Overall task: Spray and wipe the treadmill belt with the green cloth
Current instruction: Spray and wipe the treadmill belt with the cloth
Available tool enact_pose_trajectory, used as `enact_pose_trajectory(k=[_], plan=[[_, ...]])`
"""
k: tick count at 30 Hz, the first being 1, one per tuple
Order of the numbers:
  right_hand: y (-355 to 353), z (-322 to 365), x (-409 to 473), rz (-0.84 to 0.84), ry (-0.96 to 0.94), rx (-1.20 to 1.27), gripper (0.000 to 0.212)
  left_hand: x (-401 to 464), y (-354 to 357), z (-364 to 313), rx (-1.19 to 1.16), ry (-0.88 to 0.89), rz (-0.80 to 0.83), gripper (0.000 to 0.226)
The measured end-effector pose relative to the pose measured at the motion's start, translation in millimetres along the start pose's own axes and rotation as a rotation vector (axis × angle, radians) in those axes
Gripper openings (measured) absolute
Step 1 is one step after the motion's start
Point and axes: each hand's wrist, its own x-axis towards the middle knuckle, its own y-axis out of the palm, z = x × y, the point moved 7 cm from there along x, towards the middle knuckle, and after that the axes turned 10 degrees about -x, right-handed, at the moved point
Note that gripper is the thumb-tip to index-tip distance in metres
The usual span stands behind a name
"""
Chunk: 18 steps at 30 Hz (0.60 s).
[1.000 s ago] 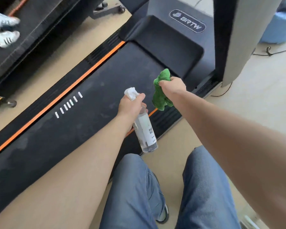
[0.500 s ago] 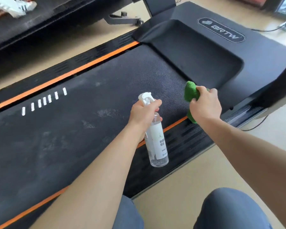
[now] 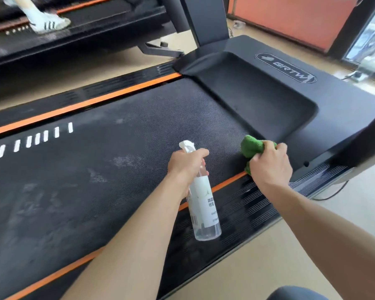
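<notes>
While the left hand (image 3: 185,164) grips the neck of a clear spray bottle (image 3: 204,204), its fingers curl round just under the white nozzle, which points away from the person and out over the treadmill belt (image 3: 117,169); the bottle hangs tilted, its base over the ribbed near side rail (image 3: 243,204) and its white label facing the camera; whether a finger presses the trigger cannot be told. Further right, the right hand (image 3: 270,163) is closed on the bunched green cloth (image 3: 251,146), knuckles up, and holds it down on the belt at the near front corner, just beside the orange stripe (image 3: 227,184) and close to the edge of the black motor cover (image 3: 258,94); green fabric shows ahead of the fingers and a little below the thumb side. The belt is dark and textured, with pale dusty smudges across its middle and left part and a row of short white marks (image 3: 36,139) near the far orange stripe; the two hands are near each other but apart. Beyond the far rail a second treadmill (image 3: 85,24) stands parallel, and a foot in a white striped shoe (image 3: 49,23) rests on it; beige floor (image 3: 268,256) lies along the near side.
</notes>
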Motion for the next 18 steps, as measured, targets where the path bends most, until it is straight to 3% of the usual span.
enact_pose_trajectory(k=[5,12,18], plan=[[-5,-9,1,0.002,-0.016,0.071,0.037,6,-6,19,-0.022,-0.097,-0.017,0.037],[-3,-4,-3,0.010,-0.062,0.127,0.035,-1,-54,42,-0.195,-0.169,-0.189,0.025],[3,25,-1,0.002,-0.174,0.114,0.035,-20,-50,25,-0.155,-0.076,-0.124,0.025]])
